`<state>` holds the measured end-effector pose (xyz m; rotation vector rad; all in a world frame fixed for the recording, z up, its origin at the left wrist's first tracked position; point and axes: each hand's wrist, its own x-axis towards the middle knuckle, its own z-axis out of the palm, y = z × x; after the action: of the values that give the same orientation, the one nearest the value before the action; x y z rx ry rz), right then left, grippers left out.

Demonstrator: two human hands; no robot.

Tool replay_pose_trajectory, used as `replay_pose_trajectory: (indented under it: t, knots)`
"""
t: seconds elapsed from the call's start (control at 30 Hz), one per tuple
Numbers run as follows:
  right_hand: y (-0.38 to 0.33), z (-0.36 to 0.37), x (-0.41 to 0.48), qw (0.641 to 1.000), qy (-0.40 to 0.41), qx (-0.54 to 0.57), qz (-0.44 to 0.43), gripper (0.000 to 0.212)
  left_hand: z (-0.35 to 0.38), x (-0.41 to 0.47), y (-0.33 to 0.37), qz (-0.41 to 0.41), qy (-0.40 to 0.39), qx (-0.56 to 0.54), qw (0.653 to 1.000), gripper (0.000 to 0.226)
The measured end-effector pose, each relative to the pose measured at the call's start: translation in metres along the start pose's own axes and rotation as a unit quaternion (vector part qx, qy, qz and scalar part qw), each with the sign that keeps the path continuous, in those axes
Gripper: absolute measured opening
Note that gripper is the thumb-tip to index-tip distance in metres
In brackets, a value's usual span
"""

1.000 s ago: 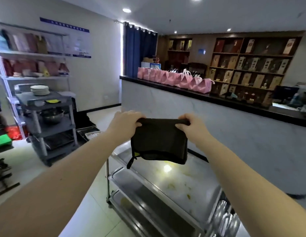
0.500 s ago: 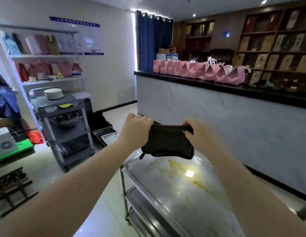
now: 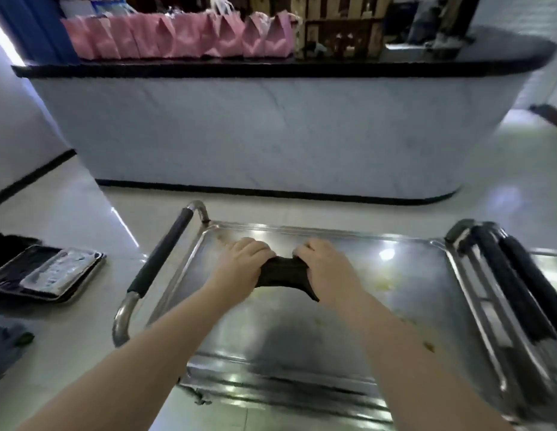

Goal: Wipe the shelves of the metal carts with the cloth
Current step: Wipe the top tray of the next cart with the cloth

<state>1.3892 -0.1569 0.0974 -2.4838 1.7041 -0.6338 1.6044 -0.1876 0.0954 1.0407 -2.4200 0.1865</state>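
Since 0.5 s ago, both hands had come down from chest height, and the cloth, held up in the air before, now lay bunched on the cart's top shelf.

In the head view, the left hand and the right hand each gripped 1 end of the dark cloth, fingers curled over it and pressing it onto the metal toward the far side of the shelf. The shelf was a shallow tray with a raised rim. It held only the cloth and some yellowish smears to the right of the hands. A padded handle ran along its left edge, and the dark handles of a second cart stood just beside its right edge. On the floor to the left lay a stack of trays, their contents too blurred to tell. Beyond the cart, a row of pink bags stood on the counter.
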Motion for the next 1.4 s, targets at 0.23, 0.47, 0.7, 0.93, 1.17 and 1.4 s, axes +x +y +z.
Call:
replay_pose_trajectory:
  t: [0.23,0.47,0.7,0.93,1.17,1.4]
  knots:
    - [0.049,-0.003,-0.087,0.972,0.043,0.085,0.217,0.037,0.092,0.036,0.053,0.043,-0.035,-0.221,0.974,0.038]
    - [0.111,-0.05,-0.153,0.923,0.117,-0.016,0.365,0.029,0.143,0.122,0.157,0.122,-0.096,-0.309,0.938,0.038]
    - [0.141,-0.033,-0.212,0.884,0.158,-0.14,0.417,0.031,0.199,0.141,0.217,0.152,-0.119,-0.309,0.931,0.024]
    - [0.131,0.068,-0.275,0.866,0.033,0.063,0.494,0.035,0.253,0.028,0.171,0.094,-0.317,-0.192,0.924,0.046]
    - [0.196,0.077,-0.238,0.9,-0.086,-0.027,0.426,0.054,0.283,0.036,0.105,-0.133,-0.341,-0.047,0.929,0.056]
    - [0.242,0.101,-0.244,0.896,-0.176,-0.084,0.399,0.059,0.307,0.042,0.084,-0.174,-0.369,0.017,0.913,0.057]
